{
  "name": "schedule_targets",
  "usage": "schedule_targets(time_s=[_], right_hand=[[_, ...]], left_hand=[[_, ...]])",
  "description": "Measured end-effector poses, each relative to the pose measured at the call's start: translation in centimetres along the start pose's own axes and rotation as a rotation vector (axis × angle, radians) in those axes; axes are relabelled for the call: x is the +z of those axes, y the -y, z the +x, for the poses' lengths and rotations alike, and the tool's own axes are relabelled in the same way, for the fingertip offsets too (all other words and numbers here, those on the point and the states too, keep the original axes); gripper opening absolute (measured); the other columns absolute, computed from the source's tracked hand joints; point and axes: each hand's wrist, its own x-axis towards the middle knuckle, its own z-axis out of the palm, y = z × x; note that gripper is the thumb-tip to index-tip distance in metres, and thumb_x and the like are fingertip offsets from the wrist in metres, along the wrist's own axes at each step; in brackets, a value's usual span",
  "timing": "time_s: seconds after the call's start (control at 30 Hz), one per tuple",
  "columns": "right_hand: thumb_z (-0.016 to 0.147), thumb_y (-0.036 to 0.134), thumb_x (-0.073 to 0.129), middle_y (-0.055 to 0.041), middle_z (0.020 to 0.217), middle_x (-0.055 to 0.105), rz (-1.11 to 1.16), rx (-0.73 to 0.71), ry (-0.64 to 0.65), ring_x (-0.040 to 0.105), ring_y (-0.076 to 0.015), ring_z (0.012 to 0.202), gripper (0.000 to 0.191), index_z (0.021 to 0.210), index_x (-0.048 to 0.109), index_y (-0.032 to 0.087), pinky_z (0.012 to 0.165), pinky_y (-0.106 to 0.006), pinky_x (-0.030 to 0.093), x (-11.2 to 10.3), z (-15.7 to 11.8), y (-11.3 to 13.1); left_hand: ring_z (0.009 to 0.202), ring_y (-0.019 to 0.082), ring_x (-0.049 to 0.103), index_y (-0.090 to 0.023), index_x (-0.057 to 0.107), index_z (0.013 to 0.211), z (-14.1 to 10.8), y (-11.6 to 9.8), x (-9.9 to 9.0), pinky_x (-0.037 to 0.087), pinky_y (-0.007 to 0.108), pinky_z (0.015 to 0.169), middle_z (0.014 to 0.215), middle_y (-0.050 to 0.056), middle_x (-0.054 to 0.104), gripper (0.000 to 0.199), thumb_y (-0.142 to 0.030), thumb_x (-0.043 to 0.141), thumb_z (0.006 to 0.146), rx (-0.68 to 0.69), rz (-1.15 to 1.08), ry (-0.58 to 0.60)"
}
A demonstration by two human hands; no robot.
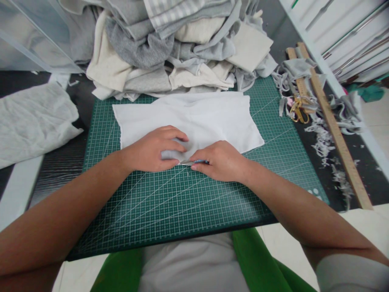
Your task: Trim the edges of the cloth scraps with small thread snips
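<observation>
A white piece of fabric (212,117) lies spread on the green cutting mat (170,211). My left hand (152,150) rests on the fabric's near edge, fingers spread and thumb along the hem. Closed in my right hand (220,162) is a pair of thread snips (189,163), with a pointed metal blade and a bit of blue handle showing. The blade tip meets the fabric edge right beside my left thumb. Most of the snips is hidden by my fingers.
A tall heap of grey and cream cloth (142,48) covers the mat's far side. At the right lie wooden rulers (337,138), gold-handled scissors (299,111) and fabric scraps (322,140). Another pale cloth (36,117) lies at the left.
</observation>
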Motion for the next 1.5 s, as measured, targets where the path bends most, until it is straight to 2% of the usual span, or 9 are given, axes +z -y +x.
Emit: schedule_targets(time_s=[0.13,0.37,0.6,1.1,1.37,1.5], right_hand=[[0.090,0.037,0.062,0.0012,0.082,0.076,0.038,0.006,-0.014,0.066,-0.0145,0.070,0.023,0.106,0.075,0.026,0.069,-0.026,0.043,-0.11,-0.20,-0.02],[0.092,0.040,0.059,0.0000,0.080,0.075,-0.029,-0.003,-0.054,0.066,-0.0163,0.072,0.025,0.106,0.074,0.026,0.066,-0.026,0.039,-0.10,-0.23,0.67],[0.092,0.040,0.059,-0.0005,0.073,0.073,-0.030,-0.006,-0.038,0.065,-0.0164,0.069,0.026,0.106,0.074,0.025,0.065,-0.026,0.040,0.25,-0.01,0.44],[0.092,0.039,0.058,-0.0011,0.079,0.075,-0.040,-0.003,-0.002,0.066,-0.0178,0.074,0.025,0.106,0.074,0.026,0.067,-0.027,0.039,0.24,0.21,0.65],[0.091,0.041,0.060,0.0004,0.072,0.072,-0.045,0.014,-0.012,0.064,-0.0166,0.070,0.024,0.105,0.074,0.027,0.066,-0.027,0.038,0.15,0.30,0.75],[0.092,0.039,0.059,0.0004,0.075,0.073,-0.035,0.014,-0.002,0.065,-0.0164,0.071,0.022,0.104,0.075,0.028,0.067,-0.027,0.039,0.01,0.41,0.79]], left_hand=[[0.112,0.023,0.060,-0.021,0.067,0.102,0.04,0.07,0.02,0.048,0.043,0.100,0.122,0.008,0.062,0.020,-0.023,0.068,0.082,0.010,-0.015,-0.001],[0.113,0.024,0.060,-0.022,0.066,0.101,0.00,0.29,0.05,0.048,0.042,0.101,0.122,0.007,0.062,0.020,-0.024,0.068,0.081,-0.002,-0.024,0.007],[0.113,0.023,0.060,-0.023,0.066,0.102,-0.08,0.19,-0.06,0.048,0.041,0.101,0.123,0.007,0.062,0.021,-0.023,0.067,0.081,-0.011,-0.034,0.006],[0.112,0.023,0.061,-0.023,0.066,0.101,0.00,0.20,-0.01,0.049,0.042,0.099,0.122,0.008,0.062,0.021,-0.024,0.068,0.081,-0.001,-0.036,-0.005],[0.112,0.023,0.061,-0.023,0.066,0.101,0.07,0.15,-0.08,0.049,0.042,0.099,0.122,0.008,0.062,0.019,-0.025,0.068,0.082,-0.003,-0.037,0.003],[0.111,0.023,0.061,-0.023,0.066,0.100,0.12,0.07,-0.10,0.049,0.043,0.098,0.122,0.008,0.063,0.019,-0.025,0.068,0.082,0.000,-0.036,-0.002]])
